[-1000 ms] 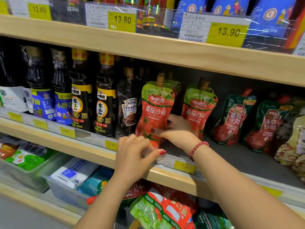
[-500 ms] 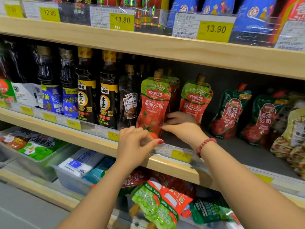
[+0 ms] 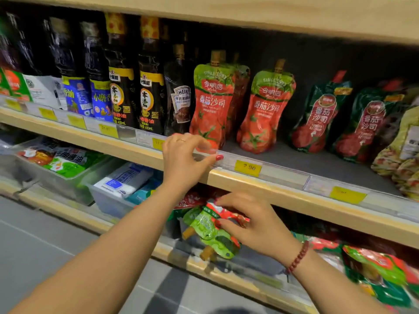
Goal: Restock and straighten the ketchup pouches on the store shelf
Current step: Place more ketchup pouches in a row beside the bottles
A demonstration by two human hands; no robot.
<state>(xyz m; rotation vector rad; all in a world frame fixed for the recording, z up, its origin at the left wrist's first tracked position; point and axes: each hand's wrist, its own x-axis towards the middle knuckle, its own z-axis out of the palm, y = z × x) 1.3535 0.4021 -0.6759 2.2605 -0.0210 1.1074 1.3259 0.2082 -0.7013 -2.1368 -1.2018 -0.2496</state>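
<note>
At five o'clock under the wooden shelf (image 3: 283,189), the right hand (image 3: 256,225) has its grip pinching a green-and-red spouted ketchup pouch (image 3: 204,223) for restocking, the left hand (image 3: 183,159) clasping the clear price rail (image 3: 283,172); next, lift it toward twelve o'clock.

The only view comes from a wide-angle camera on the person's head, close in front of the middle shelf (image 3: 283,192), facing forward and down. It stands somewhat left of it, so the edge slants rightward. The upper board (image 3: 249,17) lies above; the lower tier (image 3: 226,276) and the floor (image 3: 45,245) below.
</note>
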